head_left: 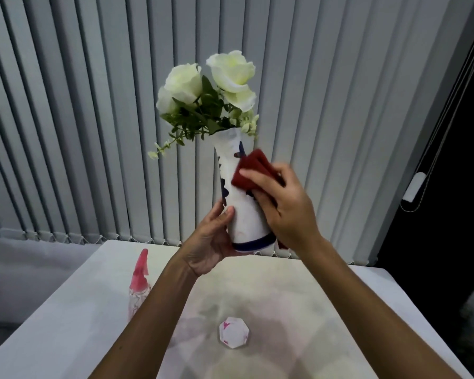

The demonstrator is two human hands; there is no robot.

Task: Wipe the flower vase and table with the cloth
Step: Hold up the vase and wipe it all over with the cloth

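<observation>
Above the table (298,283), left hand (208,242) grips the tilted vase (246,212) near its base; right hand (282,206) presses the cloth (253,169) against it. Hard rubbing could slip the vase free.

Spray bottle (140,277) stands upright at left, pink trigger head, clear patterned body, lower part hidden. Small octagonal white object (234,332) with pink marks lies flat near the front centre, well apart from the bottle. Grey vertical blinds (93,105) fill the background, slats linked by a chain at the bottom. Blind cord (449,119) with a white plastic weight (415,187) hangs at right, against a dark pane (454,228).
</observation>
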